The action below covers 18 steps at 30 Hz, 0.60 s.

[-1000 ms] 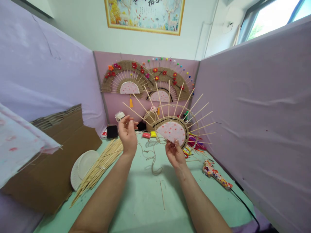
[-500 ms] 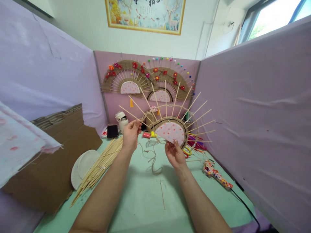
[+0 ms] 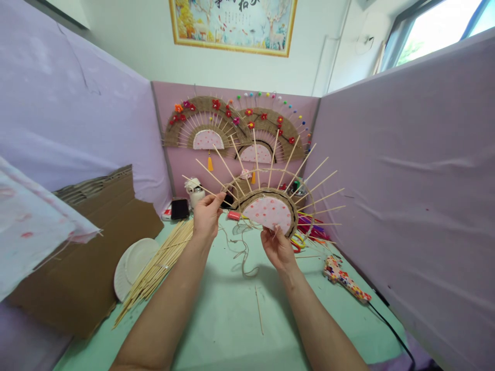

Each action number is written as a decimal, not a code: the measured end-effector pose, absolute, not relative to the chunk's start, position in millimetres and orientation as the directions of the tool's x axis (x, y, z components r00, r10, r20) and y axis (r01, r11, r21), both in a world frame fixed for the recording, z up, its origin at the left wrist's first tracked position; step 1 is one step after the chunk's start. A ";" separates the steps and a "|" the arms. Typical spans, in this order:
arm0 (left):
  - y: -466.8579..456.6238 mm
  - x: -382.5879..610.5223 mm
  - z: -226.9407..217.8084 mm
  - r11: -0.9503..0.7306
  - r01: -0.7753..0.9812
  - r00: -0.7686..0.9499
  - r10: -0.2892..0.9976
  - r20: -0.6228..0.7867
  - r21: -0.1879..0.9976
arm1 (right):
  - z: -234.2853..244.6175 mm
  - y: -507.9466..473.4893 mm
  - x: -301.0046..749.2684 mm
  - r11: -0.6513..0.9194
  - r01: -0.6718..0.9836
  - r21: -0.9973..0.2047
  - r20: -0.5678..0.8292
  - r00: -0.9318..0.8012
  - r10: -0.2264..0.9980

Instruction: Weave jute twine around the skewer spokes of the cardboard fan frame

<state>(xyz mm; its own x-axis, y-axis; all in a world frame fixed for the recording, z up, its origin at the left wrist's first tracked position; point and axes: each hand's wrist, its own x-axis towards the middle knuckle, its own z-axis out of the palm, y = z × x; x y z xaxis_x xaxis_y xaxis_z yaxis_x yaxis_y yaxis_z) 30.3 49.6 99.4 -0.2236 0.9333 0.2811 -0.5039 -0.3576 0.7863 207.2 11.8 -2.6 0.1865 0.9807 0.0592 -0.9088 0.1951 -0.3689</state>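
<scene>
Above the table I hold a half-round fan frame (image 3: 266,210), its centre covered in white cloth with pink spots and edged with woven twine. Several thin wooden sticks (image 3: 289,161) spread out from that edge. A loop of jute twine (image 3: 266,170) passes across the sticks. My right hand (image 3: 279,248) grips the frame's straight lower edge. My left hand (image 3: 207,216) is closed in a pinch at the leftmost stick, where the twine runs to its fingertips. Loose twine (image 3: 244,252) trails down onto the table below the frame.
A bundle of sticks (image 3: 154,273) and white paper plates (image 3: 129,263) lie left, beside cardboard (image 3: 83,257). To the right lies a patterned glue gun (image 3: 346,281) with a cord. Scissors (image 3: 298,242) sit behind my right hand. Finished fans (image 3: 211,111) hang on the back panel.
The fan frame has turned a little anticlockwise, so its upper sticks now lean further left. My left hand has shifted slightly left and down; the right hand keeps its grip.
</scene>
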 end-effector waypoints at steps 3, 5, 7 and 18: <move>48.8 31.2 98.0 -0.349 -0.513 -0.202 0.937 0.285 0.784 | -3.4 13.0 208.7 0.184 -0.916 -0.357 0.057 0.175 0.983; 46.6 32.0 98.2 -0.343 -0.544 -0.155 0.938 0.310 0.766 | -3.7 14.5 210.3 0.181 -0.922 -0.341 0.042 0.178 0.983; 44.2 32.1 99.4 -0.325 -0.589 -0.106 0.939 0.327 0.740 | -3.9 16.1 211.9 0.185 -0.928 -0.322 0.019 0.189 0.982; 42.3 36.2 103.8 -0.229 -0.636 -0.107 0.972 0.209 0.737 | -4.9 18.1 213.2 0.200 -0.924 -0.326 0.039 0.198 0.979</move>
